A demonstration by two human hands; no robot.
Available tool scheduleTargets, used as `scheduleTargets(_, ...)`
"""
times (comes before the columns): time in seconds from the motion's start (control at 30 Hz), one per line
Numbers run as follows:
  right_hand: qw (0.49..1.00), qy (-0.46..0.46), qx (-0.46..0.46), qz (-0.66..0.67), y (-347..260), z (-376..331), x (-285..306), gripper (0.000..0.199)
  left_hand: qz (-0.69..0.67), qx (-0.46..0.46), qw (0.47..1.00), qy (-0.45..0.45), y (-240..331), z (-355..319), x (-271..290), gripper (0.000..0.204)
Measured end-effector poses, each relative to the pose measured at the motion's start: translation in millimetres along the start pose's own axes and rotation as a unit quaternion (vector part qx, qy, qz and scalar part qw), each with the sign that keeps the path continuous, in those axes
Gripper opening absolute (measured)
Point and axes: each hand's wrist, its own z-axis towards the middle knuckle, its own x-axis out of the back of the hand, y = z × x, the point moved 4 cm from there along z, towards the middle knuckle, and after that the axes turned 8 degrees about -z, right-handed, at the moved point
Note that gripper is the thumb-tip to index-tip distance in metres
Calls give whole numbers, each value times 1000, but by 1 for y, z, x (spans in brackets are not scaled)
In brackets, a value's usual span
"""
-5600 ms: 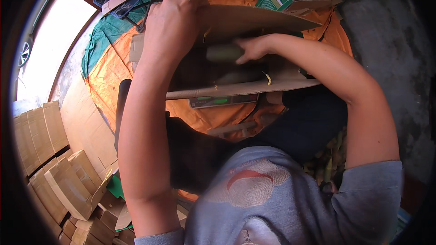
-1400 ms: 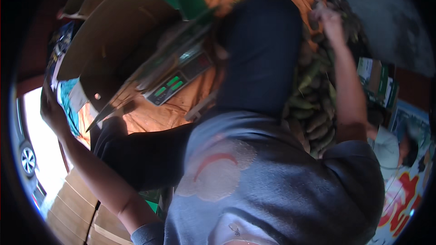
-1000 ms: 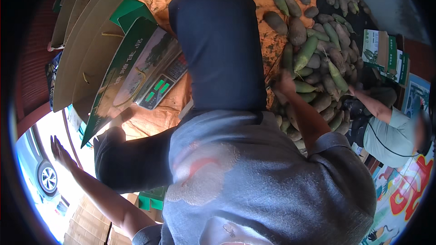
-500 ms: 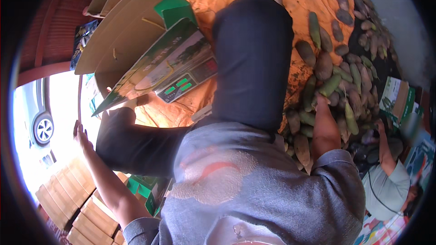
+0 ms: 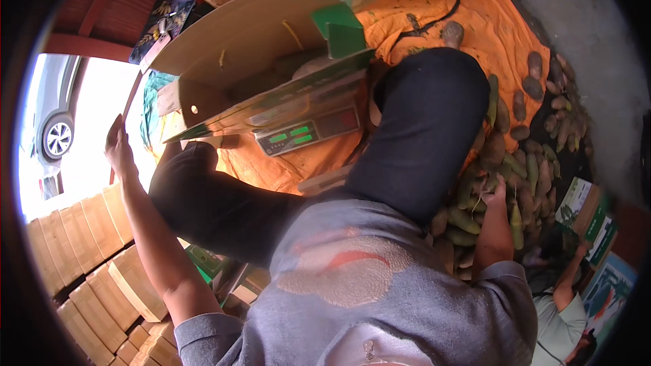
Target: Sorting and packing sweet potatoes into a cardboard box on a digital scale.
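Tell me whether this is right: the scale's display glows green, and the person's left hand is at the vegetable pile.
Wrong hand: the head view shows the right hand at the vegetable pile, not the left hand. The scale's display does glow green.

orange tarp (image 5: pixel 498 34) at one o'clock, green and brown vegetables (image 5: pixel 533 171) at three, green-flapped brown carton (image 5: pixel 254 30) at eleven.

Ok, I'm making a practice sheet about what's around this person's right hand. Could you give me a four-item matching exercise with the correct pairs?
Column 1
1. digital scale
2. right hand
3. open cardboard box
4. tarp

Column 2
A. has yellow cords
B. at the vegetable pile
C. orange
D. shows green-lit displays

Pairs: 1-D, 2-B, 3-A, 4-C
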Motion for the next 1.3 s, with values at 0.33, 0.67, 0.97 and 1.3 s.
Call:
scheduleTargets(0.33,949,-234,208,-32,-94,-80,-85,29,-45,-165,982,-74,110,16,-83,27)
scheduleTargets(0.67,595,-322,630,-382,-98,-451,-286,66,55,-141,956,-253,158,4,-137,34)
scheduleTargets(0.97,63,-445,585,-674,126,-595,-475,72,140,-215,943,-212,129,1,-145,21)
scheduleTargets(1.3,-12,-456,449,-768,260,-490,-553,81,139,-257,939,-181,135,-2,-144,20)
